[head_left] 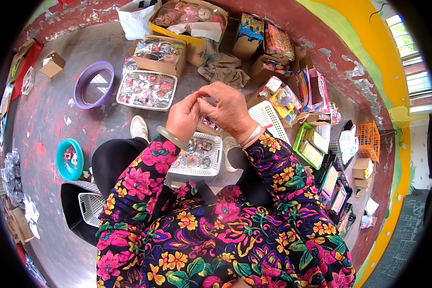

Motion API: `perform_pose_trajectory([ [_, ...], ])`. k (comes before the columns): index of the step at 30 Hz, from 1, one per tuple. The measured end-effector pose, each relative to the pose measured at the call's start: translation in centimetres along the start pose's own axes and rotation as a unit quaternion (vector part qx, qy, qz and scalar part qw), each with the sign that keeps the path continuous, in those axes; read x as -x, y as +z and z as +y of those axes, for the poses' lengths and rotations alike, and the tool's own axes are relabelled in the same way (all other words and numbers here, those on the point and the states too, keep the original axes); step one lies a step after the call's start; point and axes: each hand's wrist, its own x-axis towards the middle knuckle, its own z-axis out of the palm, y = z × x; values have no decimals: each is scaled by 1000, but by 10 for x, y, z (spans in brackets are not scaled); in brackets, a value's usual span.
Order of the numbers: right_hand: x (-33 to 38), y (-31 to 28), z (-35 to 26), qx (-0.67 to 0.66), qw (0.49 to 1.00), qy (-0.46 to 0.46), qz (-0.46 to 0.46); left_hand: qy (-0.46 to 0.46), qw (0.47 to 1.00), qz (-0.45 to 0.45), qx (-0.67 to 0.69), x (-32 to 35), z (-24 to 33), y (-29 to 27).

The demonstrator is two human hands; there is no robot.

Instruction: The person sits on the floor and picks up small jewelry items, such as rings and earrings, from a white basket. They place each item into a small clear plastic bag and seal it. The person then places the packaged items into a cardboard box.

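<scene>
Left hand (183, 116) and right hand (229, 109) meeting above white slatted plastic basket (217, 165) holding small packets; fingers pinching tiny red item (197, 95), closer to left fingertips; long axis unclear.

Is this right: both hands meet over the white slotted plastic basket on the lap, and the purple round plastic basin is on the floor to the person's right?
Wrong side. The head view shows the purple round plastic basin on the floor to the person's left. The left hand and right hand do meet over the white slotted plastic basket.
</scene>
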Motion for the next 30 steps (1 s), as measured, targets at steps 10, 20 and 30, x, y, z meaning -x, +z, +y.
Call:
perform_pose_trajectory([
  [10, 1, 2, 6, 109, 991, -81, 1, 117, 979, 50, -158, -1, -5, 4],
  [20, 0, 1, 6, 95, 992, -83, -2, 112, 973, 52, -195, -1, 0, 1],
  [30, 2, -2, 6, 162, 982, -100, -21, 108, 950, 38, -290, 1, 5, 1],
])
